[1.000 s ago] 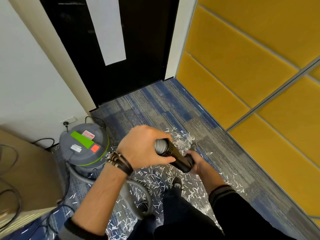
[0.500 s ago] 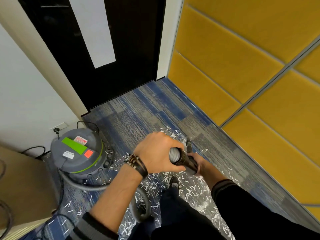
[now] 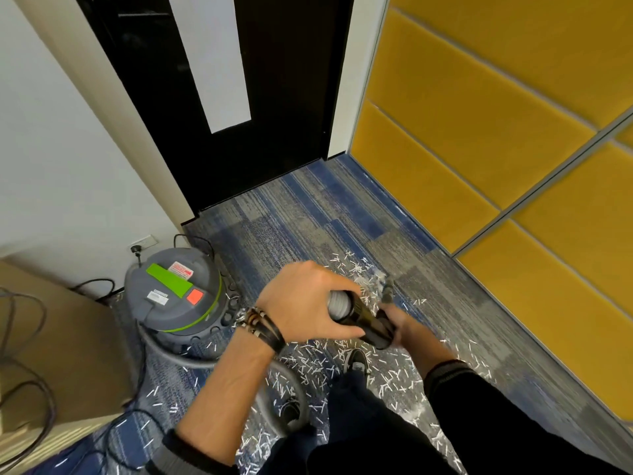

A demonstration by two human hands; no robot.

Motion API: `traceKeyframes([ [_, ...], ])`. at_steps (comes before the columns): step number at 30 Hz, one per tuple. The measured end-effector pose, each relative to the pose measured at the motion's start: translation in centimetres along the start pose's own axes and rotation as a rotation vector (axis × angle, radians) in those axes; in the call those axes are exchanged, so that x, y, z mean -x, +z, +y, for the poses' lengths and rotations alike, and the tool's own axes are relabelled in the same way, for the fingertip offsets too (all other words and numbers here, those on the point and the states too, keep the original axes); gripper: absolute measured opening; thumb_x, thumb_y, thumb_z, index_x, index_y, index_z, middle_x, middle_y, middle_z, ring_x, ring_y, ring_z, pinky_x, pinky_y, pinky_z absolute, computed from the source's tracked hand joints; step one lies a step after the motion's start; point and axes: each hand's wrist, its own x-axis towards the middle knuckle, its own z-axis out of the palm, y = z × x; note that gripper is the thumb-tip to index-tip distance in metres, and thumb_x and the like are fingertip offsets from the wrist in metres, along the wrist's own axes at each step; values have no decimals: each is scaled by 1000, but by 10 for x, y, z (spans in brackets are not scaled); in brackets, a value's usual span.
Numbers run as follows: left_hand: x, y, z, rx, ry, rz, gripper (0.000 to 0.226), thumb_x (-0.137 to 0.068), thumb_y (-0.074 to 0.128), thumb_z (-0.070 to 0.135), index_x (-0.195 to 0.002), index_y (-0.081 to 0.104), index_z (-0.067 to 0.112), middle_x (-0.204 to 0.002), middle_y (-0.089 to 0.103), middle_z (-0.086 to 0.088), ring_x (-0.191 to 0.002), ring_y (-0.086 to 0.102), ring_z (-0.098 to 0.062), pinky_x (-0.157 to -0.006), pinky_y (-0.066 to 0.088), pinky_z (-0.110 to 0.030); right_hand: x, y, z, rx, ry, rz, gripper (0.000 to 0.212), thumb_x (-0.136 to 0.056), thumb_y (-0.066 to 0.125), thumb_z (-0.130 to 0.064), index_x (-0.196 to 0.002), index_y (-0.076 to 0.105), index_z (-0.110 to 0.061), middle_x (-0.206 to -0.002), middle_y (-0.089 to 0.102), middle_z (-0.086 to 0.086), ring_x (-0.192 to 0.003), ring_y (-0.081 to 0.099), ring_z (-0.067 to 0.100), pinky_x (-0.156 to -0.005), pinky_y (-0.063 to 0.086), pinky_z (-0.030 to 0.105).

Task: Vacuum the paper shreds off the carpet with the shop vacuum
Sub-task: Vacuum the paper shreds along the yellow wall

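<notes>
1. Closest in are the person's dark trouser legs and a shoe. Small white paper shreds lie thick on the carpet all around the feet.
2. The grey hose loops on the floor by the feet and runs up to the hands.
3. The left hand, with bands on its wrist, is wrapped tight round the top of the black tube, where the hose joins it.
4. The right hand holds the same tube lower down. It is blurry and partly hidden, but its fingers look curled round the tube.
5. The nozzle is at the far edge of the shreds. It is too blurry to tell if it touches the carpet. I think the sucking-up step is going on right now.
6. To the left stands the grey and green shop vacuum, beside a brown box. Its cord goes to the wall socket.
7. Farthest off are the black door and the yellow wall. The carpet there has no shreds.
8. So most of the mess is near the feet, and the job looks far from done. The next move calls for drawing the nozzle back over the shreds, keeping it low, and not tripping on the hose.
</notes>
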Motion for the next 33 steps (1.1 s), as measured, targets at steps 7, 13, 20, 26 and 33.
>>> traceKeyframes([
  [7,-1,5,5,102,16,-17,53,-70,68,80,-104,77,41,-92,77,22,-83,72,-1,-78,60,-32,12,3,17,-33,-57,41,32,-106,36,-33,-88,49,-9,-72,57,13,-63,57,27,-52,53,31],
  [13,0,9,21,51,6,13,52,-75,61,81,-102,75,39,-88,76,20,-80,70,-3,-76,58,-32,15,-9,7,61,-96,113,33,-105,35,-28,-82,48,-9,-71,55,13,-63,54,26,-58,45,32],
  [20,-3,-1,14,53,-7,21,50,-74,62,80,-98,77,38,-86,75,20,-78,70,-1,-76,58,-28,7,20,-6,105,-118,35,31,-106,34,-29,-94,50,-6,-69,59,13,-65,58,28,-58,51,32],
  [26,-4,-1,3,127,-50,-44,53,-69,72,80,-103,76,39,-93,75,23,-83,69,1,-82,58,-30,8,-1,11,12,-7,74,38,-104,33,-42,-98,45,-6,-83,59,14,-71,62,28,-53,58,37],
  [33,-9,-19,7,48,23,16,46,-73,70,77,-98,76,39,-85,75,21,-77,69,-1,-77,57,-32,1,26,0,-2,-55,-13,28,-104,38,-34,-112,46,-8,-79,60,13,-62,62,26,-46,56,33],
])
